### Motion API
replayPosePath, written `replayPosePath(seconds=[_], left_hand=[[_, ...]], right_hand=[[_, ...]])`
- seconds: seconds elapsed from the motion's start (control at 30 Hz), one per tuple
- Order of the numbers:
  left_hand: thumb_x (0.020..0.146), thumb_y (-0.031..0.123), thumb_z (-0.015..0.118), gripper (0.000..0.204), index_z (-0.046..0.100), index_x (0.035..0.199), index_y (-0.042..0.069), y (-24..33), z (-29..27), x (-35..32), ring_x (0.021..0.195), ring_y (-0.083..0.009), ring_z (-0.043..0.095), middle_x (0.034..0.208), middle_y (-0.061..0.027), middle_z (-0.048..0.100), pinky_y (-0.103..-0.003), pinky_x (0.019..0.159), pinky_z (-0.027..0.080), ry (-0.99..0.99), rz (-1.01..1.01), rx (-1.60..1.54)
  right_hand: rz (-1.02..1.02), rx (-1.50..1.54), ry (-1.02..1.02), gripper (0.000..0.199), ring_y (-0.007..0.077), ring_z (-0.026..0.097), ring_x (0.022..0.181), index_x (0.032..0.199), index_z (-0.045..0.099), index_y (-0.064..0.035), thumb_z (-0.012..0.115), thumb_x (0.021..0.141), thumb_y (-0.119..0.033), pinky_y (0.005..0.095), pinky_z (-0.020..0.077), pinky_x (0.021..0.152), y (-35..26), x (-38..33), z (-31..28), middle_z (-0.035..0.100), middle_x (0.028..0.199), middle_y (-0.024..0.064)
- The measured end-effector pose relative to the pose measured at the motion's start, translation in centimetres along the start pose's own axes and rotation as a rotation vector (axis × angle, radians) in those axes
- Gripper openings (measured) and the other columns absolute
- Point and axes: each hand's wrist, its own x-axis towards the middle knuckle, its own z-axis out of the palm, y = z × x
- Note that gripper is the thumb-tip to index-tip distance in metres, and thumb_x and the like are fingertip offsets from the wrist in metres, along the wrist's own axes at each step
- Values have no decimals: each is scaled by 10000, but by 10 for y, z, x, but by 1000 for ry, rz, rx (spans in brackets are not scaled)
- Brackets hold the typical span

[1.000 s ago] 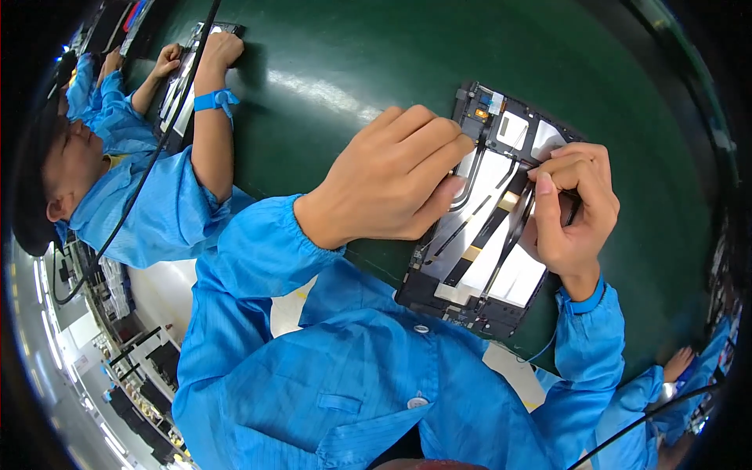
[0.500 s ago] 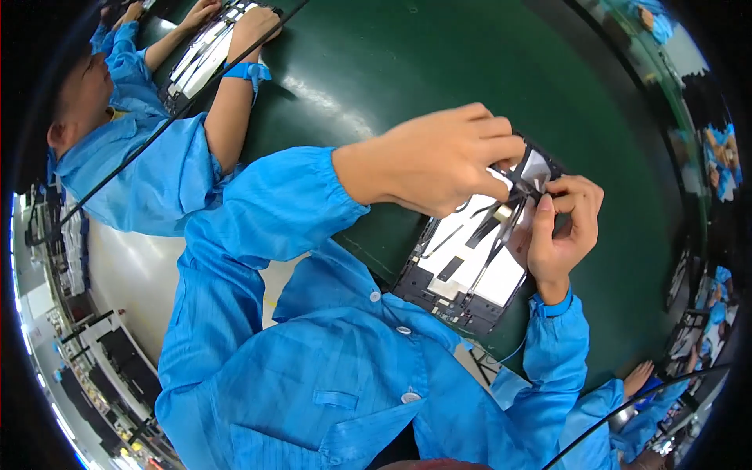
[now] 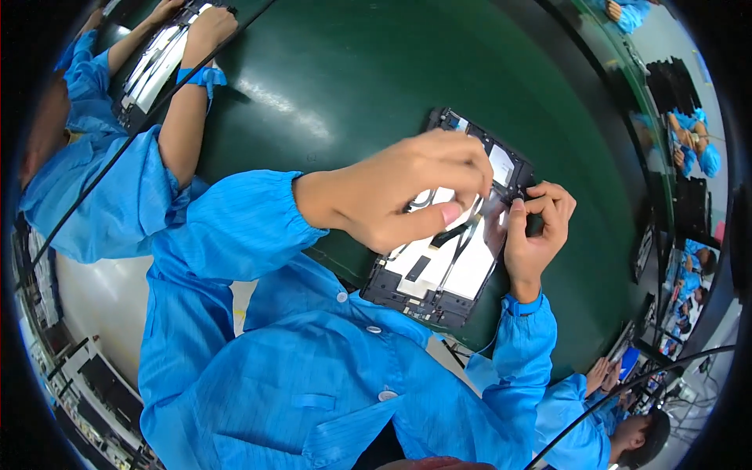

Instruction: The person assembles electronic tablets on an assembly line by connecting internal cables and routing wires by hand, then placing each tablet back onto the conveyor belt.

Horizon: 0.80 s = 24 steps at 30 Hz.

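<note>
An opened tablet (image 3: pixel 464 274) lies at a slant on the green table, its black frame around a bright white and silver inside with dark cables and strips. Over its upper left part hovers my left hand (image 3: pixel 415 184), thumb apart from the curled fingers, with nothing visible between them. It hides some of the inside. At the tablet's right edge, my right hand (image 3: pixel 539 227) keeps thumb and forefinger closed on the frame near a dark corner of the inner part. A blue band circles my right wrist.
Green table surface (image 3: pixel 352 70) surrounds the tablet. At upper left, a co-worker's hand (image 3: pixel 210 31) rests on another opened tablet (image 3: pixel 153 70). A black cable (image 3: pixel 137 141) crosses the view there. A further person (image 3: pixel 580 415) sits at lower right.
My left hand has drawn back from the spot by my right fingers, its thumb now parted from the fingers. More of the tablet's far end shows. The whole view has shifted.
</note>
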Motion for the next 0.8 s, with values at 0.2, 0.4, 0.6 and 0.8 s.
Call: replayPosePath(seconds=[0.2, 0.4, 0.6, 0.8], left_hand=[[829, 187, 666, 239, 692, 1019, 42, 1, -2, 8, 1061, -359, 622, 1195, -190, 680, -478, 920, 486, 269, 112, 308], [799, 206, 773, 163, 770, 854, 52, -14, 10, 30, 1115, -347, 646, 1182, -152, 700, -550, 1069, 507, -44, 339, 602], [825, 252, 798, 211, 825, 912, 63, -18, 15, 41, 1155, -346, 650, 1224, -162, 701, -568, 1141, 493, -135, 362, 638], [888, 291, 767, 568, 725, 1444, 181, -22, 25, 28, 1145, -352, 650, 1329, -159, 668, -554, 1144, 492, -116, 350, 510]], right_hand=[[8, -4, -1, 137, 308, 582, 1102, 778, 633, -37, 760, 831, -27, 430, 467, 945, 4, -2, -4, 666, 1025, 105], [16, 20, 39, 151, 298, 591, 1073, 797, 634, -30, 763, 874, -27, 419, 474, 932, 6, -5, -3, 669, 1002, 103], [28, 43, 39, 159, 300, 596, 1075, 796, 629, -27, 764, 878, -22, 422, 476, 936, 6, -6, -6, 669, 999, 104], [7, 34, 3, 166, 290, 590, 1089, 804, 623, -32, 770, 880, -18, 418, 470, 950, 10, -5, -6, 667, 1014, 106]])
